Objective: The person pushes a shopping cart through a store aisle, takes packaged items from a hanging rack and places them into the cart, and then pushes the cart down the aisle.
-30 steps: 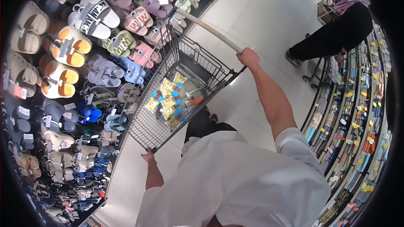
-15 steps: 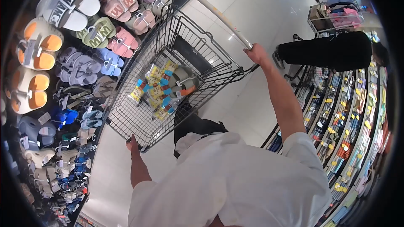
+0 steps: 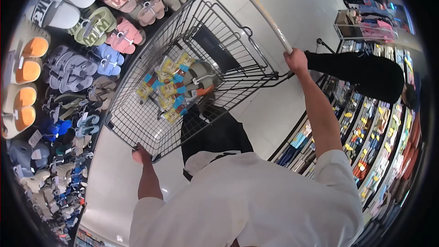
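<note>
I read this step as guiding the cart [image 3: 216, 50], which sits at eleven o'clock; my right hand [image 3: 296, 60], at two, is wrapped round the handle [image 3: 273, 24], while my left hand [image 3: 141, 153], at eight, touches the cart's corner, its grip too hidden to tell; any turn would call for both working together; inside, yellow packets [image 3: 168, 87] crowd beside grey slides [image 3: 197, 71], their print unreadable; near three, a person [image 3: 370, 73] in black blurs toward the edge
</note>
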